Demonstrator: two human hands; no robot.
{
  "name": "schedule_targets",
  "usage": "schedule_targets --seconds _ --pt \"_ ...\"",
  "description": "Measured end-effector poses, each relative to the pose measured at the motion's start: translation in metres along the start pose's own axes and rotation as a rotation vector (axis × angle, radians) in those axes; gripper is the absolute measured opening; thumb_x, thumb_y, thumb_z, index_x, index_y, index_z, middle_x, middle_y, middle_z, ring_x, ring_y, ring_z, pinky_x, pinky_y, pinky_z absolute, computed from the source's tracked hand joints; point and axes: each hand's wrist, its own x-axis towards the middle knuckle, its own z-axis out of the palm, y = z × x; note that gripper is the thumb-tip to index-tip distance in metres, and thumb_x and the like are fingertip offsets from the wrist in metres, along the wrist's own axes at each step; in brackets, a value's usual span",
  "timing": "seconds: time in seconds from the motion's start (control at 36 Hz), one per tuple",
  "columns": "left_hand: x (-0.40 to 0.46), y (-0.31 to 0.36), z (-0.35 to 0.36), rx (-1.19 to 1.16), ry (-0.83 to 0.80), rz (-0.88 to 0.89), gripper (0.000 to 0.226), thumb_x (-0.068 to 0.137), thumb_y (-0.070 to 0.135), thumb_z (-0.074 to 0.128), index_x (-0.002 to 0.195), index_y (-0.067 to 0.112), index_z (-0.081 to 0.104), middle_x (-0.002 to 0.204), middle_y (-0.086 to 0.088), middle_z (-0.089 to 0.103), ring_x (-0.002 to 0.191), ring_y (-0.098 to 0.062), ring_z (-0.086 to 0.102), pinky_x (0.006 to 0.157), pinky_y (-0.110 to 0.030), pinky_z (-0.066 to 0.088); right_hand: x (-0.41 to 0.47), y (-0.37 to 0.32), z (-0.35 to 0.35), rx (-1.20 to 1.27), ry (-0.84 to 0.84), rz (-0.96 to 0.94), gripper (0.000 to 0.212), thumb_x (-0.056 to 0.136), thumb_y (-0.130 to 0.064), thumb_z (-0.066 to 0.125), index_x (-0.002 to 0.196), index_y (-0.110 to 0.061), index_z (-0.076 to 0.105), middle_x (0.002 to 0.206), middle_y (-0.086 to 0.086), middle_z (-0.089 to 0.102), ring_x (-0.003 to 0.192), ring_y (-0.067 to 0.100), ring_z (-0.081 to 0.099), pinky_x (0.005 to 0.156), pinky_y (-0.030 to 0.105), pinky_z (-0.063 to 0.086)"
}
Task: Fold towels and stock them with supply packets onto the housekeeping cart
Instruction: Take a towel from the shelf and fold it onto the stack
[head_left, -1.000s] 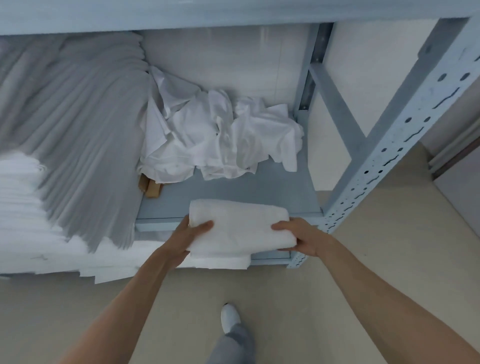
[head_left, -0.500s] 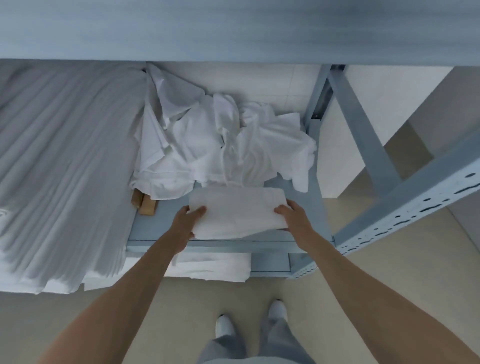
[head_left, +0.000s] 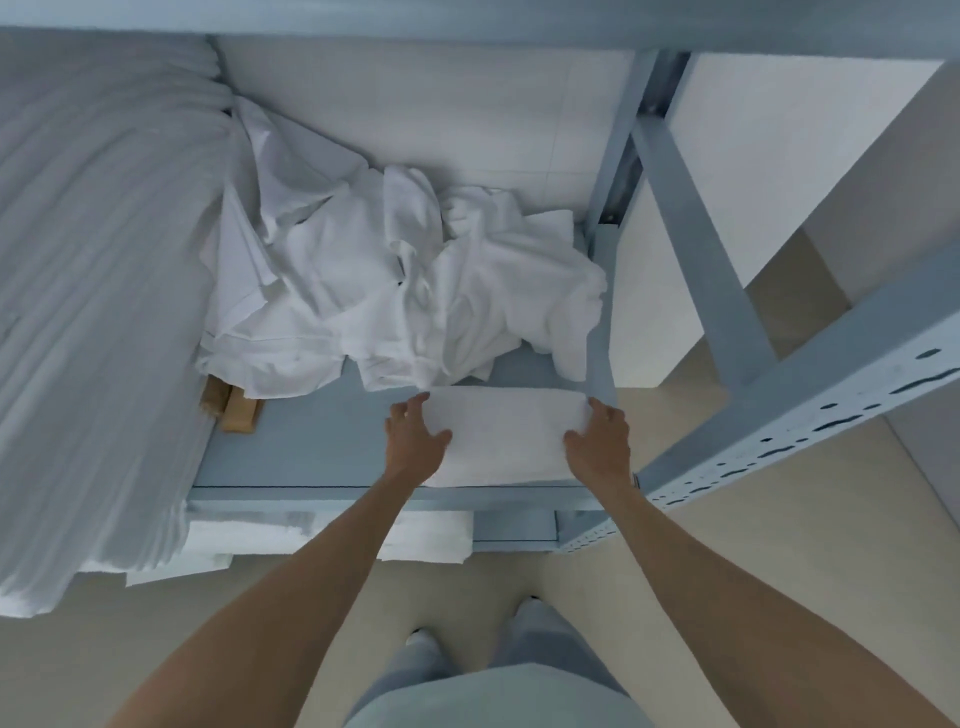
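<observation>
Hands on either short end of a folded white towel (head_left: 506, 436), that's basically the whole scene. The left hand (head_left: 415, 441) lies at the towel's 9 o'clock edge with fingers spread flat and thumb over the top, and the right hand (head_left: 600, 441) does the same at 3 o'clock, so both are open-palmed and pressing or cupping it rather than pinching. The towel sits flat on the grey-blue metal shelf (head_left: 311, 457), right near the front lip. At 12 o'clock from it there's a crumpled pile of white linens (head_left: 395, 280), touching its far edge. At 9 o'clock, a big stack of folded sheets (head_left: 93, 312) hangs over the shelf edge, with a couple of tan packets (head_left: 234, 410) peeking out beside it. More folded white stuff (head_left: 426, 540) sits on the shelf below. Perforated steel upright (head_left: 805, 415) at 3 o'clock, beige floor (head_left: 779, 545) underneath.
</observation>
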Motion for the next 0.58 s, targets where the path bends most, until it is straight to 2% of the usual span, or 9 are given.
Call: schedule_targets --seconds 0.08,0.14,0.19,0.28,0.36,0.47,0.53,0.58 --pt "0.0 0.012 0.009 0.255 0.016 0.226 0.056 0.091 0.027 0.069 0.142 0.027 0.048 0.155 -0.005 0.029 0.139 -0.031 0.026 0.112 -0.044 0.029 -0.002 -0.007 0.007 -0.261 0.074 -0.252 0.058 0.097 -0.019 0.052 0.151 -0.015 0.031 0.154 0.009 0.028 0.141 0.028 0.028 0.11 0.043 0.029" --pt "0.002 0.019 0.014 0.443 0.068 0.361 0.046 0.091 0.034 0.067 0.136 0.03 0.056 0.159 0.0 0.026 0.144 -0.027 0.021 0.116 -0.044 0.021 -0.001 -0.009 0.013 -0.356 0.067 -0.383 0.057 0.098 -0.023 0.05 0.151 -0.02 0.031 0.158 0.005 0.025 0.145 0.025 0.021 0.116 0.041 0.02" --pt "0.005 0.023 0.017 0.522 0.043 0.44 0.044 0.093 0.038 0.064 0.136 0.03 0.057 0.159 0.001 0.027 0.146 -0.024 0.019 0.117 -0.041 0.014 0.0 -0.008 0.022 -0.423 0.031 -0.452 0.055 0.1 -0.029 0.047 0.152 -0.023 0.03 0.161 0.004 0.021 0.149 0.023 0.015 0.119 0.041 0.013" --pt "0.009 0.014 0.023 0.54 -0.152 0.451 0.056 0.096 0.039 0.061 0.148 0.031 0.042 0.162 0.002 0.023 0.148 -0.022 0.016 0.119 -0.037 0.012 0.006 0.01 0.034 -0.495 -0.048 -0.481 0.056 0.104 -0.038 0.035 0.156 -0.024 0.021 0.165 0.004 0.009 0.152 0.023 0.004 0.121 0.041 0.004" --pt "0.006 -0.005 0.031 0.558 -0.213 0.46 0.063 0.099 0.038 0.056 0.154 0.033 0.028 0.166 0.005 0.013 0.152 -0.019 0.01 0.122 -0.036 0.007 0.011 0.028 0.039 -0.563 -0.083 -0.547 0.059 0.105 -0.043 0.026 0.159 -0.026 0.008 0.166 0.003 0.0 0.153 0.023 -0.004 0.122 0.039 -0.001" --pt "0.011 -0.003 0.032 0.544 -0.22 0.44 0.063 0.097 0.038 0.059 0.153 0.034 0.03 0.165 0.005 0.016 0.15 -0.022 0.014 0.12 -0.038 0.011 0.016 0.024 0.037 -0.567 -0.11 -0.527 0.06 0.104 -0.043 0.032 0.158 -0.025 0.012 0.165 0.004 0.005 0.152 0.025 0.002 0.119 0.041 0.003" --pt "0.016 0.008 0.024 0.493 -0.26 0.391 0.061 0.096 0.038 0.061 0.151 0.032 0.036 0.162 0.004 0.024 0.147 -0.024 0.021 0.118 -0.039 0.016 0.021 0.008 0.03 -0.558 -0.156 -0.465 0.059 0.099 -0.042 0.043 0.153 -0.025 0.024 0.158 0.007 0.019 0.145 0.027 0.018 0.113 0.045 0.014" --pt "0.021 0.022 0.013 0.318 -0.26 0.318 0.055 0.096 0.034 0.063 0.146 0.026 0.044 0.156 -0.001 0.037 0.141 -0.025 0.033 0.115 -0.037 0.026 0.032 -0.017 0.017 -0.61 -0.214 -0.398 0.053 0.095 -0.04 0.048 0.144 -0.024 0.036 0.145 0.009 0.033 0.133 0.03 0.031 0.105 0.047 0.025"
